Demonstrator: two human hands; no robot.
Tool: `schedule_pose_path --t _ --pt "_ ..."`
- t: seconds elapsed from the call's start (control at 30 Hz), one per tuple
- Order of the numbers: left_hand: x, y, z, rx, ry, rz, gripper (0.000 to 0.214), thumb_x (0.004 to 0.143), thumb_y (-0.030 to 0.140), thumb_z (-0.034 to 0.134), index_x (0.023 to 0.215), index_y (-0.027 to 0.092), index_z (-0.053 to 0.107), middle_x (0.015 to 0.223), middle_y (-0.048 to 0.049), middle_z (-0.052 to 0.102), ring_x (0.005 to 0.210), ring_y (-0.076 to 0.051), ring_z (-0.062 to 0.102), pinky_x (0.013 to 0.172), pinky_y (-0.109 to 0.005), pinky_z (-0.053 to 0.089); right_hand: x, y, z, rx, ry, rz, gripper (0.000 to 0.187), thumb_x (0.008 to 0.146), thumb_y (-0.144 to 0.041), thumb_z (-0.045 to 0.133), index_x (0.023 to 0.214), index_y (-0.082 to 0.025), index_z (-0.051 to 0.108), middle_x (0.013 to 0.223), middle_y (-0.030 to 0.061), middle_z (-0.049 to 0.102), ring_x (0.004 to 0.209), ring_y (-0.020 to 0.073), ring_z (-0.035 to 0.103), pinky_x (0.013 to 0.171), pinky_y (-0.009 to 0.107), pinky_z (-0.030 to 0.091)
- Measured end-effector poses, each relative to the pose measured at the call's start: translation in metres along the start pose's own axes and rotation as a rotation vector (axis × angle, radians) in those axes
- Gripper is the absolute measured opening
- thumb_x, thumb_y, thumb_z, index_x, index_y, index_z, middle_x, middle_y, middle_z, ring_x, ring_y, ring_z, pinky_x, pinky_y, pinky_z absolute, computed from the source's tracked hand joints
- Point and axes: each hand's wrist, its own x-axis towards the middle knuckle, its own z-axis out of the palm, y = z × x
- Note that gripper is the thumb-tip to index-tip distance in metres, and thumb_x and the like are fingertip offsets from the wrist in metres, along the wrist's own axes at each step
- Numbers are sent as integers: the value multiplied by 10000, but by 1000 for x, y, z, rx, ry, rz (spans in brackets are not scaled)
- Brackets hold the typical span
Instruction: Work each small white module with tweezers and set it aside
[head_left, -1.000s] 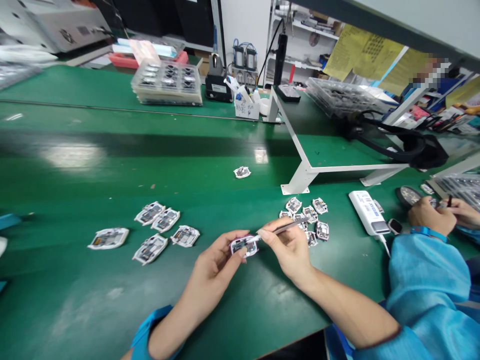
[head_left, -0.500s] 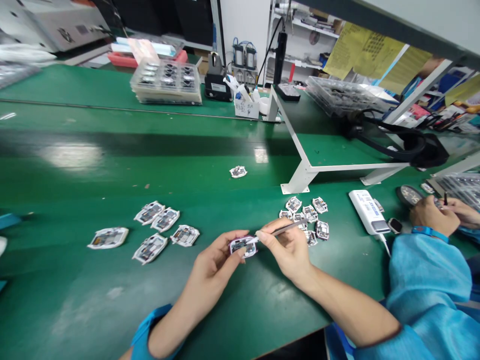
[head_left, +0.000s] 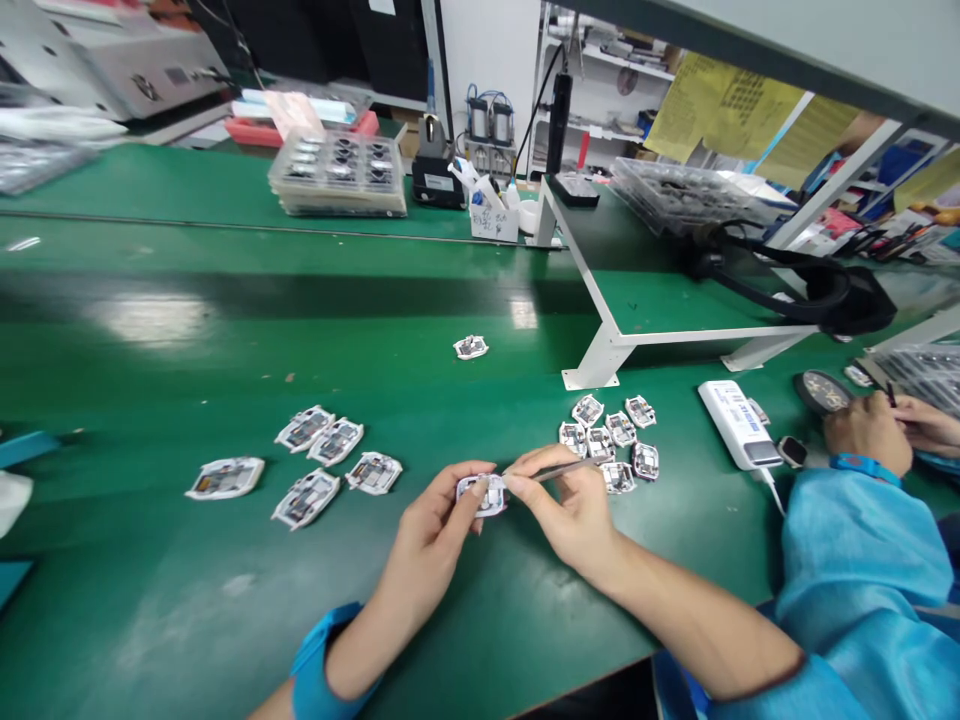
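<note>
Left hand (head_left: pixel 427 540) clamped on a small white-edged circuit module (head_left: pixel 481 496), fingers gripping its edge. Module sits between both hands, off the bench. Right hand (head_left: pixel 574 520) pinches slim metal tweezers (head_left: pixel 555 470), tips at the module's right side. Hands just apart, not touching that I can see.

Surface: glossy green workbench (head_left: pixel 225 620). Five loose white-edged modules (head_left: pixel 322 465) at 10 o'clock from the hands. Tight cluster of seven modules (head_left: pixel 604 440) at 2 o'clock. One lone module (head_left: pixel 471 347) at 12 o'clock. White rectangular box with blue label (head_left: pixel 739 425) at 3 o'clock, cable attached.

Co-worker's hands (head_left: pixel 859 432) further out at 3 o'clock, blue sleeve (head_left: pixel 862 570) beside them.

Room: stacked clear plastic trays (head_left: pixel 337 175) on the far bench at 11 o'clock. White steel bench frame (head_left: pixel 600 340) at 1 o'clock. White shelving (head_left: pixel 600 60) and yellow papers (head_left: pixel 720 120) beyond it. Grey machine (head_left: pixel 112 60) at 10 o'clock.
</note>
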Motion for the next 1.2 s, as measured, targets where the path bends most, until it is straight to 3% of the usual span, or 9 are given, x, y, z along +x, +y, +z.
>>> schedule_pose_path --t 0.17,0.37,0.53,0.73,1.2 --pt "-1 -2 -1 -140 -30 -74 386 832 438 615 1068 137 663 699 -5 628 633 -150 508 574 -260 394 8 -1 -5 52 60 43 51 821 -203 718 849 -222 679 840 23 724 815 184 692 761 321 543" --pt "-2 -1 0 -226 -41 -109 386 836 429 617 1054 115 668 733 -33 651 642 -158 520 563 -271 394 9 -1 -5 1 -18 108 70 791 -240 745 796 -215 680 793 20 700 773 192 666 744 342 521" --pt "-2 0 0 -209 -59 -92 354 844 407 626 1043 118 672 663 -10 629 612 -149 501 542 -260 376 8 2 -4 -9 -53 135 85 782 -258 751 799 -212 683 802 28 695 787 202 663 755 357 520" --pt "-2 0 -1 -190 -76 -91 306 872 371 588 1051 134 663 674 -5 629 618 -148 494 554 -262 378 11 -2 -3 44 -50 236 128 770 -298 740 750 -209 650 708 -10 668 669 164 640 660 302 515" --pt "-5 7 1 -70 -81 3 211 826 303 610 1004 202 664 760 6 655 653 -162 574 666 -286 489 10 -4 -2 -24 27 203 101 778 -291 738 758 -207 684 744 13 706 723 176 665 702 305 527"
